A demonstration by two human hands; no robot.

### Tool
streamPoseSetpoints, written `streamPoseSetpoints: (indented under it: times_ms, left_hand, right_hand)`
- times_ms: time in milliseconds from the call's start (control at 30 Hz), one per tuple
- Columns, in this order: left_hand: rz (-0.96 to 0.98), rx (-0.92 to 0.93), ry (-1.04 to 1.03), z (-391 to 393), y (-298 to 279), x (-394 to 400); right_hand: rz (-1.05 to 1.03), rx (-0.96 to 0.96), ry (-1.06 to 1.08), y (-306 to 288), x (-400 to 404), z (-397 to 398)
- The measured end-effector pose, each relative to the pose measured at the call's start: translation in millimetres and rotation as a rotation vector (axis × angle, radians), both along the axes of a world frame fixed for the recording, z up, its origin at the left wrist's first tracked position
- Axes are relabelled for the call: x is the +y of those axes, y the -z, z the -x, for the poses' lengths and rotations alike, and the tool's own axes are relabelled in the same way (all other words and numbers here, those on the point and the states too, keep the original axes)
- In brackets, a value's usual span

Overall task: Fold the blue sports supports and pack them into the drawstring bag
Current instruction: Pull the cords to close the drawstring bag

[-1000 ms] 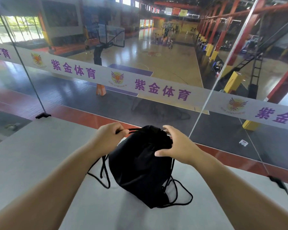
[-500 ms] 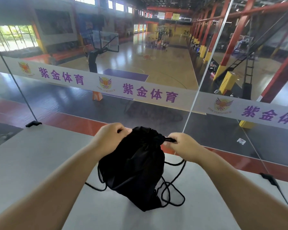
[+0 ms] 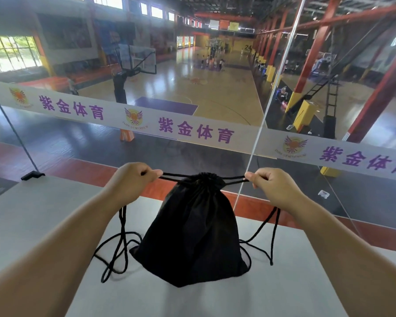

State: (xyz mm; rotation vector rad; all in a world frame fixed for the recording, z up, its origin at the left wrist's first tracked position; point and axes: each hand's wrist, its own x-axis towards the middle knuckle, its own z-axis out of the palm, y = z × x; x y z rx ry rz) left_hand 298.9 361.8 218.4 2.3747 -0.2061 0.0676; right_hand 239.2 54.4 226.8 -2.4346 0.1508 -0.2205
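**Cinching the bag shut — closing step**

I am standing at a pale grey flat tabletop that is butting up against a clear glass barrier with a white printed banner strip running across it; a basketball hall is showing beyond the glass.

On the table, between my forearms, the black fabric drawstring bag is standing upright with its base resting on the surface and its neck gathered into a tight pucker at the top. It is looking full-bodied, but I cannot tell what is inside; no blue sports supports are showing anywhere in view, so I am judging they are packed and this is the final close-up.

The black drawstring cords are running taut and level out of the neck to both sides. Slack loops of the same cord are trailing down from under each fist and lying on the table left and right of the bag's base.

My left hand is fisting around the cords just left of the neck, thumb pinching down on them. My right hand is doing the same on the right side. The hands are well apart, level with the bag's top, each a short way out from the neck.

Next move, as I am judging it: keep the outward pull even on both sides until the neck is fully shut, then let the cords go without tipping the bag toward the glass.
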Motion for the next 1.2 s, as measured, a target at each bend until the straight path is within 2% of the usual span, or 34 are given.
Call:
streamPoseSetpoints:
  times_ms: [167,333,467,633,967,1200]
  left_hand:
    - [0.139,0.055,0.123,5.4,-20.4,-7.9]
    - [0.179,-0.066,0.248,12.2,-54.6,-19.1]
    - [0.079,-0.143,0.343,21.3,-73.1,-29.8]
    - [0.033,-0.182,0.348,30.3,-81.2,-30.3]
    - [-0.019,-0.061,0.236,27.8,-49.3,8.7]
    - [-0.273,0.041,0.359,26.6,-29.5,29.8]
  right_hand:
    - [-0.117,-0.064,-0.013,-11.1,2.3,-5.2]
    - [-0.117,-0.005,-0.264,-42.9,33.5,-11.9]
    - [-0.015,0.000,-0.423,-55.4,70.7,-20.8]
    - [0.005,0.034,-0.517,-45.3,102.1,-29.1]
    - [0.072,0.004,-0.434,-39.6,99.8,-23.2]
    - [0.147,0.092,-0.376,-54.9,96.4,3.7]
